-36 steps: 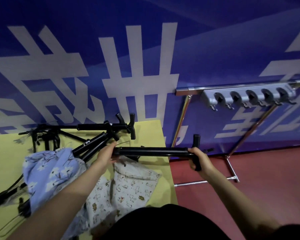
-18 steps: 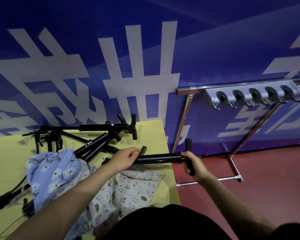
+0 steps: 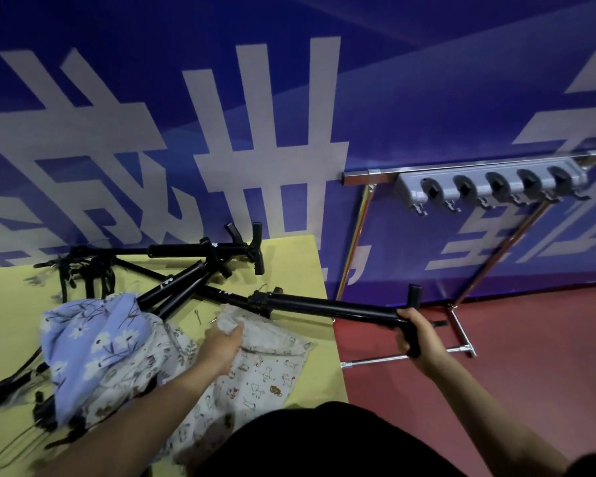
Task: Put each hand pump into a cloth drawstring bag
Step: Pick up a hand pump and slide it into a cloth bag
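**Fingers Set for Bagging: Snag Risk at the Bag Mouth**

Fingers of the right hand (image 3: 415,333) wrap the T-handle of the hand pump (image 3: 327,306), whose barrel lies across the yellow table (image 3: 310,270). The left hand (image 3: 222,342) pinches the rim of the printed cloth bag (image 3: 272,363) just below the pump's base. Likely fault: the foot catching on the slack, unopened mouth, bunching the cloth.

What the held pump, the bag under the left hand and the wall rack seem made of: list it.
Pump: likely metal tube, glossy black, bright glints along it.
Bag: soft printed cloth, matte; wrinkles and bunches in the left hand.
Rack: grey body looks like plastic, unsure; its rail looks chromed.
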Available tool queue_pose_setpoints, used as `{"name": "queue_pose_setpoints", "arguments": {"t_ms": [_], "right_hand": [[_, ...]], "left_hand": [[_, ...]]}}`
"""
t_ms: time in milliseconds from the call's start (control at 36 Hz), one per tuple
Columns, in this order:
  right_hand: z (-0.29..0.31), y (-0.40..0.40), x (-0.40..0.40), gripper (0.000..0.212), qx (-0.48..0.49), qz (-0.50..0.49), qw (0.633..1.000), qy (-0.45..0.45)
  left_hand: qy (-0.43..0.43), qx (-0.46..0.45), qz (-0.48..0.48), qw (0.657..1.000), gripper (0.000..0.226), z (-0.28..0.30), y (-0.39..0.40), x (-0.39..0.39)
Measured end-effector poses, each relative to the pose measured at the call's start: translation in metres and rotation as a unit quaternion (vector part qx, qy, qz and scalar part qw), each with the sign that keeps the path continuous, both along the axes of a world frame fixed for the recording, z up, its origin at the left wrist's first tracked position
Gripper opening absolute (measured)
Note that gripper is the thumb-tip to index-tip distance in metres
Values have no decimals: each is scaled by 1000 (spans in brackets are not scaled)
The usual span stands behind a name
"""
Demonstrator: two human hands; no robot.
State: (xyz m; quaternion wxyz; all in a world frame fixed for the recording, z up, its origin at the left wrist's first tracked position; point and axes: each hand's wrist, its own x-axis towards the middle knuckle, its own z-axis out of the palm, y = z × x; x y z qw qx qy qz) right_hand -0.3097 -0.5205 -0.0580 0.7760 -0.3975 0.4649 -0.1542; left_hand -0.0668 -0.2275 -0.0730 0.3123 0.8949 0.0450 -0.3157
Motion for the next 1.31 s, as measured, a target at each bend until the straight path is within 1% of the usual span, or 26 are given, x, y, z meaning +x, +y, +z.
{"name": "queue_pose_setpoints", "arguments": {"t_ms": [28, 56, 111, 139, 222, 278, 306, 333, 389, 444, 528, 611, 667, 722, 778, 833, 861, 917, 972, 1000, 1056, 1111, 1194, 1250, 1306], "right_hand": [[1, -2, -2, 26, -7, 3, 1000, 5], [2, -4, -4, 25, -15, 4, 1000, 10], [3, -6, -6, 24, -32, 6, 999, 20], [2, -8, -7, 27, -38, 6, 999, 20], [0, -14, -11, 38, -43, 3, 999, 18], [-2, -19, -15, 39, -46, 13, 999, 16], [-2, -20, -17, 40, -50, 20, 998, 15], [-2, -22, -20, 40, -56, 26, 998, 13], [2, -25, -25, 37, -69, 37, 997, 7], [12, -28, -28, 30, -73, 40, 997, -1], [26, -32, -30, 30, -77, 47, 996, -11], [37, -33, -26, 31, -75, 77, 994, -22], [44, -31, -20, 33, -76, 100, 992, -35], [46, -29, -11, 39, -79, 118, 989, -42], [46, -26, -1, 45, -85, 126, 988, -41], [48, -23, 7, 48, -87, 120, 988, -37], [52, -21, 9, 45, -89, 117, 988, -36], [60, -19, 13, 30, -91, 112, 989, -38], [66, -19, 15, 24, -88, 101, 990, -41], [68, -20, 15, 23, -88, 97, 990, -43], [72, -19, 17, 24, -95, 94, 990, -42], [75, -17, 20, 27, -99, 100, 989, -41], [79, -11, 28, 33, -93, 105, 989, -42], [79, -7, 33, 25, -75, 104, 991, -50], [78, -4, 37, 19, -40, 97, 993, -50]], "left_hand": [[28, -16, 52, 998, 66, -3, -1, 2], [48, -31, 80, 995, 64, -2, -4, 3], [62, -40, 88, 993, 50, 5, -12, 6], [72, -44, 94, 992, 41, 8, -14, 9], [119, -96, 143, 978, 27, 13, -25, 16], [160, -163, 184, 956, 18, 27, -32, 12], [190, -200, 212, 938, 18, 34, -34, 11], [217, -228, 239, 919, 22, 36, -37, 12], [267, -247, 276, 890, 32, 38, -37, 18], [276, -256, 266, 887, 28, 47, -36, 24], [241, -298, 200, 902, 15, 66, -32, 30], [224, -339, 112, 907, 19, 84, -30, 39], [216, -337, 34, 916, 24, 97, -30, 42], [199, -316, -50, 926, 25, 108, -31, 39], [182, -265, -132, 938, 27, 113, -33, 37], [123, -200, -195, 952, 26, 114, -35, 37], [84, -176, -213, 957, 27, 113, -34, 39], [37, -144, -225, 963, 34, 113, -30, 45], [9, -132, -207, 969, 47, 114, -24, 49], [-7, -125, -203, 971, 49, 117, -22, 50], [-43, -106, -231, 966, 44, 123, -17, 48], [-75, -84, -272, 956, 28, 127, -17, 43], [-137, -70, -307, 939, 39, 132, -21, 35], [-170, -62, -309, 934, 39, 138, -22, 32], [-189, -57, -301, 933, 32, 145, -21, 30]]}}
